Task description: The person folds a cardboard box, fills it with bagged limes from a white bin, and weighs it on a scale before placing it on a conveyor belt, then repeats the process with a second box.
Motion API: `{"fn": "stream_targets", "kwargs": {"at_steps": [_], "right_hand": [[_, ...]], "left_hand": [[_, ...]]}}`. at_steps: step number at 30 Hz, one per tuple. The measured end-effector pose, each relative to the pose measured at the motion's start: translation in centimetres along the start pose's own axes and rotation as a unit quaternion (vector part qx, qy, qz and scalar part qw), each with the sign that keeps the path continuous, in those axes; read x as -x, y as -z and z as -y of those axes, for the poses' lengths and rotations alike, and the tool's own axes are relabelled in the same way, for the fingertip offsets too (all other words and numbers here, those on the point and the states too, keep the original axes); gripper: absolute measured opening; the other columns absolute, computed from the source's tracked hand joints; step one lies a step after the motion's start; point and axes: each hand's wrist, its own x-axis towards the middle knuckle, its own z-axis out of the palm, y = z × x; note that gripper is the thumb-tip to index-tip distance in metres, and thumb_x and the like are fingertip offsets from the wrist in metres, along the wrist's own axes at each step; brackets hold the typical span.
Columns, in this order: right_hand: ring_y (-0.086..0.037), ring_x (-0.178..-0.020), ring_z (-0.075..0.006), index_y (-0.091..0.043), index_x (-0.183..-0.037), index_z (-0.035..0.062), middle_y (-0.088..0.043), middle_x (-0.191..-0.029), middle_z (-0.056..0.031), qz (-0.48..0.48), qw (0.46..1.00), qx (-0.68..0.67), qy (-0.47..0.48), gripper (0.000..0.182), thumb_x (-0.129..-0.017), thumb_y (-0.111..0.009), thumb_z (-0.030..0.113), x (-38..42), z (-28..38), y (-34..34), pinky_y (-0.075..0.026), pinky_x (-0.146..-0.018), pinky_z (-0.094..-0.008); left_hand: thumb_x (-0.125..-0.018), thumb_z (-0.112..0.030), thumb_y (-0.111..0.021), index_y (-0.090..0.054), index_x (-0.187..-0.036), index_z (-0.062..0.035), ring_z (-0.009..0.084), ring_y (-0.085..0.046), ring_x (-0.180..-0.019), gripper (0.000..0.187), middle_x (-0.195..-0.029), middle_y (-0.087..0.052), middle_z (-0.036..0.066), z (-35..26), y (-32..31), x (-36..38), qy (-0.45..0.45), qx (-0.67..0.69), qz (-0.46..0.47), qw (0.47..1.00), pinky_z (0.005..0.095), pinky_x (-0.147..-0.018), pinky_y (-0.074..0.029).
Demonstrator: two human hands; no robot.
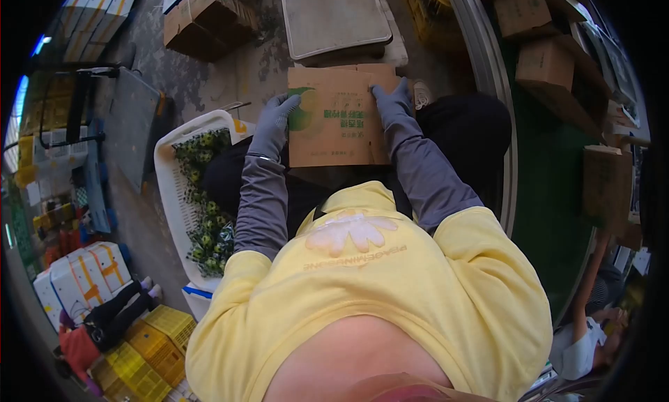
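A brown cardboard box (341,140) with green print is held upright in front of my lap, its printed face towards me. My left hand (270,126), in a grey glove, grips its left edge with the thumb on the printed face. On the opposite edge, my right hand (395,103), gloved alike, is closed with its thumb near the upper right corner. The fingers behind the cardboard are hidden. By my left leg stands a white plastic basket (166,172) holding dark netting packs of green round fruit (209,224).
Ahead lies a grey-topped platform (338,22), with a stack of folded cardboard (208,22) to its left. A metal rail and green conveyor belt (540,193) run along my right, with cardboard boxes (547,71) beyond. Yellow crates (143,350) and co-workers are at the lower left and right.
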Motion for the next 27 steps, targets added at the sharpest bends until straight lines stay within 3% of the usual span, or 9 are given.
{"fn": "stream_targets", "kwargs": {"at_steps": [3, 6, 9, 11, 14, 20, 23, 24, 27], "right_hand": [[-0.034, -0.135, -0.0373, -0.019, -0.148, 0.0055, -0.034, -0.146, -0.0230, -0.003, 1.000, -0.010, -0.003, 0.097, -0.077, -0.067, 0.051, -0.3, -0.7, -0.4, -0.032, -0.110, -0.0425], [-0.034, -0.136, -0.0372, -0.023, -0.147, 0.0042, -0.033, -0.147, -0.0232, -0.011, 1.000, -0.011, -0.014, 0.097, -0.076, -0.066, 0.054, 0.7, -0.8, 0.3, -0.029, -0.112, -0.0415], [-0.033, -0.136, -0.0365, -0.028, -0.145, 0.0041, -0.033, -0.147, -0.0227, 0.015, 0.999, -0.041, 0.011, 0.094, -0.076, -0.064, 0.057, 1.4, -0.5, 0.4, -0.027, -0.113, -0.0412], [-0.033, -0.136, -0.0356, -0.030, -0.144, 0.0040, -0.033, -0.147, -0.0220, 0.046, 0.996, -0.043, 0.062, 0.092, -0.077, -0.063, 0.058, 1.3, -0.2, -2.0, -0.027, -0.113, -0.0415], [-0.031, -0.137, -0.0357, -0.033, -0.143, 0.0056, -0.034, -0.146, -0.0208, 0.020, 0.996, 0.019, 0.084, 0.089, -0.078, -0.063, 0.058, 3.2, 0.6, -1.0, -0.027, -0.112, -0.0424], [-0.043, -0.119, -0.0384, -0.056, -0.123, 0.0100, -0.047, -0.126, -0.0205, -0.106, 0.920, -0.128, 0.354, 0.041, -0.088, -0.056, 0.031, 8.2, 8.8, 1.2, -0.032, -0.100, -0.0473], [-0.052, -0.109, -0.0345, -0.055, -0.119, 0.0055, -0.058, -0.112, -0.0184, 0.158, 0.836, -0.398, 0.342, 0.053, -0.096, -0.042, 0.052, 5.9, 14.2, -0.5, -0.042, -0.092, -0.0410], [-0.055, -0.106, -0.0268, -0.057, -0.120, 0.0091, -0.060, -0.109, -0.0120, 0.414, 0.741, -0.517, 0.106, 0.060, -0.095, -0.040, 0.060, 8.6, 16.1, 4.3, -0.046, -0.084, -0.0397], [-0.052, -0.113, -0.0184, -0.057, -0.124, 0.0158, -0.055, -0.125, -0.0098, 0.454, 0.783, -0.408, 0.116, 0.065, -0.089, -0.043, 0.069, 6.9, 17.0, 5.6, -0.044, -0.092, -0.0350]], "left_hand": [[-0.094, -0.043, -0.058, -0.055, -0.123, -0.0011, 0.0197, -0.062, -0.097, 0.051, -0.113, -0.062, 0.012, -1.0, -1.8, 0.7, 0.057, 0.228, 0.014, 0.972, 0.0326, -0.080, -0.053], [-0.096, -0.048, -0.050, -0.052, -0.128, -0.0020, 0.0177, -0.061, -0.098, 0.056, -0.115, -0.061, 0.010, -0.5, -1.6, 0.5, 0.145, 0.263, 0.123, 0.946, 0.0297, -0.084, -0.052], [-0.097, -0.047, -0.050, -0.052, -0.128, -0.0018, 0.0177, -0.061, -0.099, 0.055, -0.114, -0.061, 0.010, 1.8, -2.3, 0.0, 0.155, 0.125, 0.136, 0.970, 0.0298, -0.085, -0.051], [-0.097, -0.046, -0.050, -0.051, -0.128, -0.0018, 0.0178, -0.060, -0.099, 0.054, -0.114, -0.060, 0.010, 4.6, -3.5, -0.8, 0.065, -0.148, 0.045, 0.986, 0.0298, -0.085, -0.051], [-0.097, -0.045, -0.050, -0.051, -0.128, -0.0016, 0.0179, -0.060, -0.099, 0.054, -0.114, -0.060, 0.010, 7.1, -5.7, -0.3, -0.046, -0.421, -0.083, 0.902, 0.0299, -0.085, -0.051], [-0.097, -0.043, -0.049, -0.050, -0.129, -0.0014, 0.0180, -0.059, -0.099, 0.052, -0.113, -0.059, 0.010, 4.8, -2.2, -2.5, -0.088, -0.371, -0.099, 0.919, 0.0301, -0.086, -0.050], [-0.097, -0.042, -0.049, -0.049, -0.129, -0.0012, 0.0181, -0.058, -0.099, 0.051, -0.113, -0.059, 0.010, 2.0, -1.3, -4.9, -0.085, -0.233, -0.051, 0.967, 0.0302, -0.086, -0.049], [-0.097, -0.041, -0.049, -0.049, -0.129, -0.0012, 0.0181, -0.058, -0.100, 0.051, -0.112, -0.059, 0.010, 1.3, -1.6, -5.4, -0.086, -0.188, -0.041, 0.978, 0.0303, -0.086, -0.049], [-0.097, -0.040, -0.049, -0.049, -0.129, -0.0011, 0.0182, -0.058, -0.100, 0.050, -0.112, -0.058, 0.010, -0.7, -3.5, -5.7, -0.092, -0.082, -0.008, 0.992, 0.0304, -0.086, -0.049]]}}
